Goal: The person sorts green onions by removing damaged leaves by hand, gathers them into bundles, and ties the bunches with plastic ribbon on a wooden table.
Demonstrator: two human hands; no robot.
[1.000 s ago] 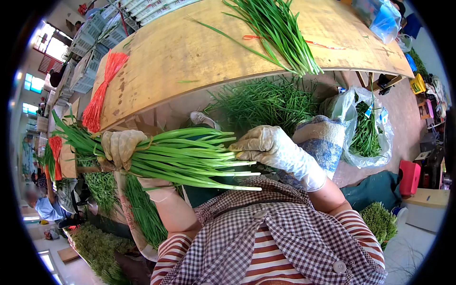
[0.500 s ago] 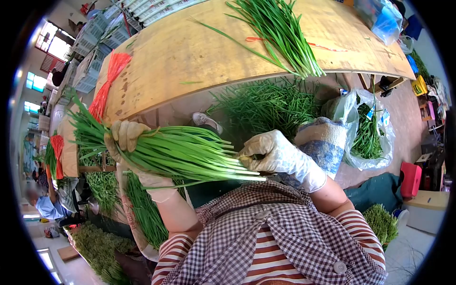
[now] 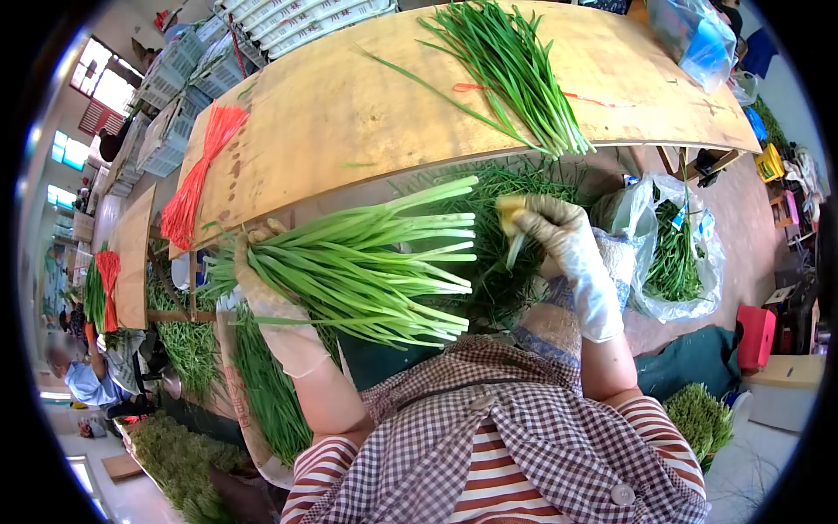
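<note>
My left hand [image 3: 262, 275], in a pale glove, is wrapped round a bunch of long green leafy stalks [image 3: 367, 262]. The pale cut ends fan out to the right and the leaf tips show left of the fist. To the right of the bunch and apart from it, my gloved right hand [image 3: 550, 231] is closed, with a small pale stalk scrap [image 3: 515, 248] hanging from its fingers. On the wooden table [image 3: 349, 105] lies another bunch of green stalks [image 3: 515, 74] over a red tie.
Red ties [image 3: 205, 175] hang over the table's left edge. Loose greens [image 3: 489, 183] lie below the table, beside a plastic bag of greens [image 3: 676, 253]. A person in blue [image 3: 87, 380] is at far left. Crates [image 3: 175, 131] stand at upper left.
My right hand has moved from the cut ends to the right and up, and a scrap now hangs from it. The stalks in my left hand have spread into a wider fan.
</note>
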